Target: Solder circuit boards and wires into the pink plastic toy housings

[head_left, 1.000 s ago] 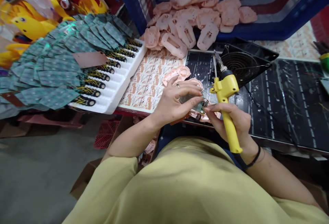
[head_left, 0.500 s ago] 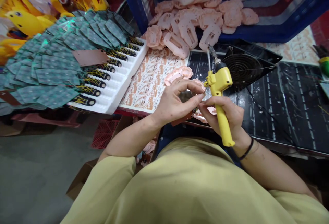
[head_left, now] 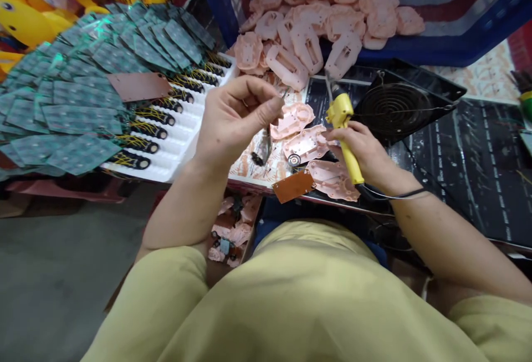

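My right hand (head_left: 366, 148) is wrapped round the yellow handle of a soldering gun (head_left: 343, 115), its metal tip pointing away from me. My left hand (head_left: 239, 123) is raised over the white tray's edge, thumb and forefinger pinched together; what they hold, if anything, is too small to make out. Just beneath its fingertips is a slim greyish object with a dark bristly end (head_left: 261, 151). Between the hands lie pink plastic shells (head_left: 305, 143), one with a small round speaker-like part (head_left: 294, 160) at its edge. A brown circuit board (head_left: 293, 185) sits at the table's front edge.
Green circuit boards (head_left: 83, 121) wired to black parts fill a white foam tray (head_left: 183, 151) on the left. More pink shells (head_left: 305, 40) spill from a blue basket (head_left: 449, 54). A black fan (head_left: 390, 104) stands right of the gun.
My hands have parted: the left moved left and up, while the right shifted its grip on the soldering gun, which is lower. The brown board and pink shells between them are now uncovered.
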The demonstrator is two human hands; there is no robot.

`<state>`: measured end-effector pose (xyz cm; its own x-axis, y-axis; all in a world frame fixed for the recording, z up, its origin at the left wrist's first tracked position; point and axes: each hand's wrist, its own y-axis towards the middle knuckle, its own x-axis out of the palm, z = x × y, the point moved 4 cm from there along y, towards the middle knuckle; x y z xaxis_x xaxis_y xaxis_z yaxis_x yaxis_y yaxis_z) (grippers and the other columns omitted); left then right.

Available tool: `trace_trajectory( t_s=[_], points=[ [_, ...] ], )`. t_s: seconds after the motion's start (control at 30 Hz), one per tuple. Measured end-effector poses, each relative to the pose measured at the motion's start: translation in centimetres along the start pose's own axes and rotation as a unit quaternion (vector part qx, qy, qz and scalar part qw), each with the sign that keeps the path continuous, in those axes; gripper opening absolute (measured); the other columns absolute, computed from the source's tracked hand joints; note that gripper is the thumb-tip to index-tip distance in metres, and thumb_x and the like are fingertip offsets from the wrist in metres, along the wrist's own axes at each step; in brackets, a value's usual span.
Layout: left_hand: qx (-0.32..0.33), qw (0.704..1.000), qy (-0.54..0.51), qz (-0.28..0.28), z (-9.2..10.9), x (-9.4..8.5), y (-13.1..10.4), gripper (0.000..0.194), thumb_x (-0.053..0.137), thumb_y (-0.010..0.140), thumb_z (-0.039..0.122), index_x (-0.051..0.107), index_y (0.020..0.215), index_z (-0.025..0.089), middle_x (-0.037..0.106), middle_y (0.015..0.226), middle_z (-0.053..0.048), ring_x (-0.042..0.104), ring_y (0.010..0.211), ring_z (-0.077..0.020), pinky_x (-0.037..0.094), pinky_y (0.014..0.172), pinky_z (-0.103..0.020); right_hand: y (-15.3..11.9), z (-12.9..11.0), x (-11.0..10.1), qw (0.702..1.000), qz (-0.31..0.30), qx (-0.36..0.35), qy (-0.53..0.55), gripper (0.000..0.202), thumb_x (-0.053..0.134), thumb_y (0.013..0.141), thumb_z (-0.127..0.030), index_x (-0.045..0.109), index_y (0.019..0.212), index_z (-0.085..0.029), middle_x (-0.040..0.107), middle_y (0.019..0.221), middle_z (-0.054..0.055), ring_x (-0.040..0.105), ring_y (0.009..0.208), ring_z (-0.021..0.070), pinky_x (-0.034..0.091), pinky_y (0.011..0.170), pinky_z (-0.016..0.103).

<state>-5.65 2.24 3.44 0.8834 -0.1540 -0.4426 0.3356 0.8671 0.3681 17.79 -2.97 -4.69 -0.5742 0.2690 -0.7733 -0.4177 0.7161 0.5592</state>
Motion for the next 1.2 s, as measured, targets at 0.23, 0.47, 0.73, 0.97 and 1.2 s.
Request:
trace_trajectory(
  t_s=[0.23, 0.47, 0.73, 0.97, 1.2],
  points=[
    [0.022, 0.965, 0.096, -0.243, -2.1, 4.1, 1.7, 0.017, 0.062, 0.085, 0.029, 0.069, 0.082, 0.013, 0.068, 0.072, -0.002, 0.061, 0.067, -0.013, 0.049, 0.068, -0.027, -1.0, 1.0, 0.3, 0.994, -0.099, 0.008, -0.039, 0.014, 0.052, 0.099, -0.029, 0.06, 0.107, -0.02, 0.074, 0.102, 0.007, 0.069, 0.097, 0.0213, 0.048, 0.104, 0.048],
    [0.036, 0.929, 0.198, -0.309, -3.1, 9.8, 3.2, 0.012, 0.061, 0.085, 0.02, 0.073, 0.086, 0.015, 0.07, 0.078, -0.003, 0.063, 0.075, -0.0157, 0.048, 0.078, -0.029, -4.0, -0.6, -2.2, 0.996, -0.07, -0.001, -0.059, 0.013, 0.054, 0.099, -0.024, 0.06, 0.11, -0.021, 0.075, 0.093, 0.003, 0.071, 0.084, 0.0171, 0.055, 0.094, 0.039],
    [0.03, 0.925, 0.199, -0.322, -4.2, 12.7, 3.1, 0.012, 0.061, 0.083, 0.02, 0.073, 0.085, 0.015, 0.072, 0.082, -0.004, 0.063, 0.075, -0.0153, 0.047, 0.075, -0.027, -6.9, -3.3, -6.9, 0.995, 0.083, 0.034, -0.033, 0.028, 0.073, 0.085, -0.013, 0.066, 0.111, -0.023, 0.073, 0.077, -0.002, 0.068, 0.066, 0.012, 0.058, 0.073, 0.025],
    [0.007, 0.938, 0.165, -0.306, -4.7, 12.8, 2.8, 0.013, 0.059, 0.083, 0.022, 0.069, 0.082, 0.014, 0.068, 0.078, -0.002, 0.06, 0.073, -0.0139, 0.045, 0.072, -0.026, -10.7, -3.5, -11.1, 0.955, 0.177, 0.102, -0.215, 0.063, 0.058, 0.095, -0.054, 0.052, 0.146, -0.019, 0.077, 0.089, 0.008, 0.074, 0.071, 0.0215, 0.058, 0.059, 0.028],
    [0.016, 0.938, 0.183, -0.293, -4.7, 13.0, 2.4, 0.01, 0.058, 0.085, 0.024, 0.065, 0.085, 0.016, 0.067, 0.08, -0.003, 0.061, 0.078, -0.0171, 0.046, 0.076, -0.029, -11.9, -3.7, -9.8, 0.962, 0.167, 0.197, -0.088, 0.056, 0.076, 0.083, -0.026, 0.06, 0.137, -0.032, 0.077, 0.096, 0.003, 0.074, 0.07, 0.0233, 0.063, 0.059, 0.033]
  ],
)
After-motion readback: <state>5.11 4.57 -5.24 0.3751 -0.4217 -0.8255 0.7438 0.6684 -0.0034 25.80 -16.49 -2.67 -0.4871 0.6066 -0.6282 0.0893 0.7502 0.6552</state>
